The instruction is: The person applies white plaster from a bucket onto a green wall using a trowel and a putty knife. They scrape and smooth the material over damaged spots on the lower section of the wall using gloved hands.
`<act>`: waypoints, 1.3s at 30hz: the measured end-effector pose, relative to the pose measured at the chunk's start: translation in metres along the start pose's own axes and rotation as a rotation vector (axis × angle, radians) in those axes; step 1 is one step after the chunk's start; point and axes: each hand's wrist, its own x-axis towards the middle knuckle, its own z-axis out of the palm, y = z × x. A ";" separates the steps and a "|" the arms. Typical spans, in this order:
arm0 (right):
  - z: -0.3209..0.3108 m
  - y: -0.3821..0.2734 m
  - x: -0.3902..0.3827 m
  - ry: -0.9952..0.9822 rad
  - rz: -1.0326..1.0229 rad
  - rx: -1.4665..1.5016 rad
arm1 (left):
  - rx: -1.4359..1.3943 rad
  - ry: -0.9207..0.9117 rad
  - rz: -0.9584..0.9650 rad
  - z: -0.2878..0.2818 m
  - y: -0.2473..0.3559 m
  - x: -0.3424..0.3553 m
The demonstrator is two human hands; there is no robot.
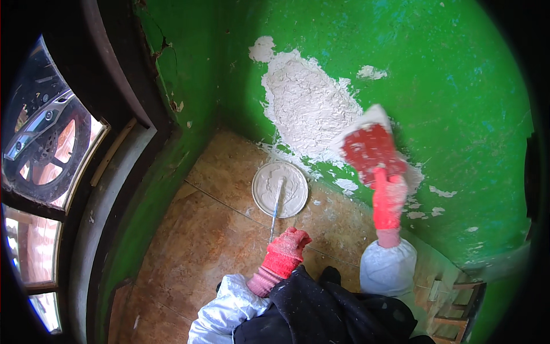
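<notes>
My right hand point(389, 198), in a red glove, grips a red putty knife point(371, 146). Its wide blade is smeared with white filler and lies over the right edge of the rough white patch point(306, 100) on the green wall. Between me and the wall stands a round tub point(256, 202) of pale filler; a thin stick point(275, 212) leans out of it toward me. Close to that stick's near end is my left hand point(286, 250), also red-gloved, with its fingers curled in. Whatever it may hold is hidden, and I cannot tell whether it touches the stick.
Brown floor tiles point(220, 229) run up to the green wall point(441, 109), which has smaller white smears. Dark-framed window panes point(34, 241) line the left side, with a motorcycle wheel point(54, 152) beyond the glass. A wooden frame point(452, 312) stands at lower right.
</notes>
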 end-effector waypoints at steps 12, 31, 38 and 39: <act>0.004 0.020 0.005 -0.040 -0.070 -0.126 | -0.041 0.050 -0.019 0.011 -0.001 0.003; 0.018 0.093 -0.065 -0.604 -0.212 -0.019 | 0.436 0.060 -0.325 -0.002 -0.068 -0.002; 0.007 0.096 -0.051 -0.777 0.116 -0.014 | 0.322 0.121 -0.360 -0.008 -0.040 -0.020; 0.008 0.093 -0.048 -0.791 0.320 -0.001 | 0.311 0.154 -0.338 -0.009 -0.040 -0.021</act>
